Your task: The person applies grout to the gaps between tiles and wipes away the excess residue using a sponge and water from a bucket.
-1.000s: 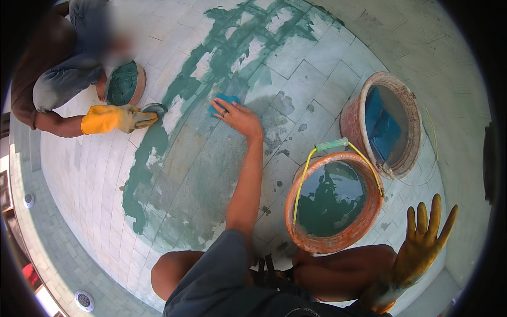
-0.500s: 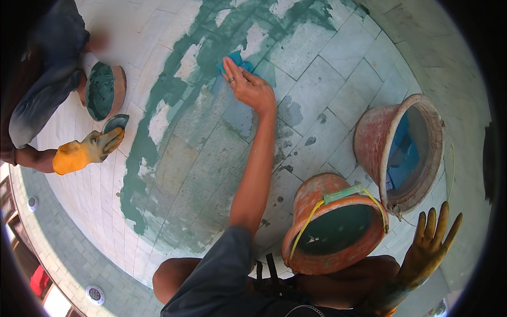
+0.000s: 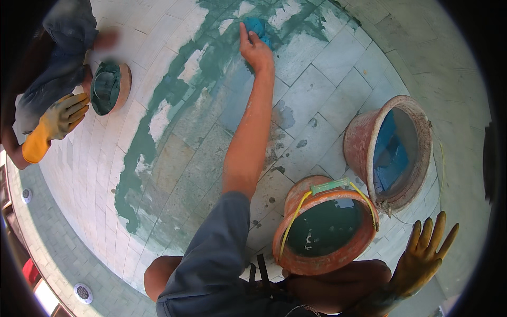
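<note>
Left hand (image 3: 257, 53) at full reach, grip closed around a bunched blue cloth (image 3: 254, 25), pressed to the tile floor (image 3: 335, 66) at the upper end of the green smear (image 3: 134, 174); index finger lies out straight, likely to spread pressure over the cloth. Right hand (image 3: 420, 261), in a stained yellow glove, holds nothing: grip wide, fingers spread, off beyond the right knee, probably there for balance or to keep the dirty glove off the tiles. Orange bucket (image 3: 297, 194) with murky green liquid sits right by the knees, mouth toward the body, presumably so the left hand can get to it easily; its yellow handle (image 3: 330, 185) lies over the far rim and partly crosses the opening. Whether bucket and leg touch, can't tell. Red-brown bucket (image 3: 359, 140) just behind it, blue material in cloudy water; the two buckets stand between the right hand and the smear. On the left, a co-worker's gloved hand (image 3: 64, 119) is near a round bowl (image 3: 125, 87) of green paste, holding nothing visible; that person and bowl limit room on that side. Own forearm covers some tiles.
</note>
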